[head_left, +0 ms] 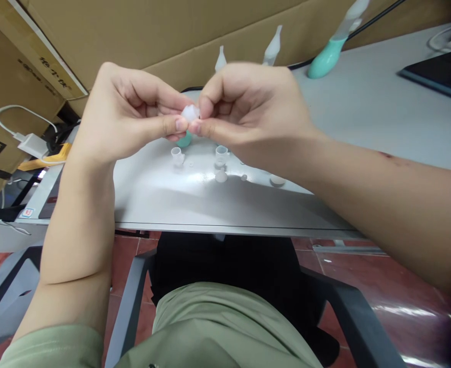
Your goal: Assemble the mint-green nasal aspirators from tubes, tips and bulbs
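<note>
Small translucent piece (190,113), above the bench (144,199), pinched between nearly closed fingers of the left hand (121,110) at nine o'clock and right hand (259,105) at three; light, opposed thumb pressure should limit slipping. Clear cup (177,157): seven o'clock.

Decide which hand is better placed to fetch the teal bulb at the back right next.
Right, I judge. The right hand is nearer the teal bulb; the left hand is farther across. Both pinch the small white piece, so the left would have to keep hold of it.
</note>
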`<action>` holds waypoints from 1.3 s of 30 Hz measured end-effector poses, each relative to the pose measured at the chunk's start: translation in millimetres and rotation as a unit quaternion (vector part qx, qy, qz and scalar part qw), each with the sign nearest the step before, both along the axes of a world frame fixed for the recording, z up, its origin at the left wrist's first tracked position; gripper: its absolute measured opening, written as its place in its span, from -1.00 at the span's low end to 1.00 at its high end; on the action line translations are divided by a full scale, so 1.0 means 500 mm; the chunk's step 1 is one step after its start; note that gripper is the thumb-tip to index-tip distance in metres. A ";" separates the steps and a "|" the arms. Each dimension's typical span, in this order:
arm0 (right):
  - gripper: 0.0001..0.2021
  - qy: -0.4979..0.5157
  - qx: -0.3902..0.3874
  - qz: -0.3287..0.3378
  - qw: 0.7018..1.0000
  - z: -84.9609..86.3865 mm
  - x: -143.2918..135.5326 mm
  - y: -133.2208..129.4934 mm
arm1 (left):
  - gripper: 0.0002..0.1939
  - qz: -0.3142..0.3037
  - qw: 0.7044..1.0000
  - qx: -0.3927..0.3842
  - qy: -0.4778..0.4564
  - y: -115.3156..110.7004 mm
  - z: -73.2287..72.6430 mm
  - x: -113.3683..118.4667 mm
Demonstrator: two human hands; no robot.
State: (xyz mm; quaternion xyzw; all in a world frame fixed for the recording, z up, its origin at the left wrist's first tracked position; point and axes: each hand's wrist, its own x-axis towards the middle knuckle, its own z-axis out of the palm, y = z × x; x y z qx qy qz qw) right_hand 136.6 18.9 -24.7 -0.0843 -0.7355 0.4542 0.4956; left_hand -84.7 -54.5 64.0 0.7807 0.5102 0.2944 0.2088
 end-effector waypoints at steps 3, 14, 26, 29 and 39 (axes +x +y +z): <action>-0.62 0.008 -0.006 -0.005 1.000 -0.005 -0.004 -0.003 | -0.55 -0.001 1.000 -0.004 -0.017 -0.001 -0.001 -0.002; -0.66 0.047 0.003 -0.118 0.992 -0.015 -0.004 -0.011 | -0.56 0.003 0.999 -0.033 0.016 0.014 0.003 -0.010; -0.77 0.024 -0.020 -0.099 0.995 0.001 -0.004 -0.025 | -0.70 -0.025 0.998 -0.057 0.000 0.016 0.012 -0.017; -0.73 0.018 -0.016 -0.092 0.995 0.002 -0.004 -0.020 | -0.60 -0.022 0.997 -0.068 0.032 0.016 0.015 -0.015; -0.49 -0.105 -0.010 -0.161 0.981 0.030 0.012 -0.030 | -0.44 0.028 0.997 -0.056 0.035 0.000 0.001 -0.001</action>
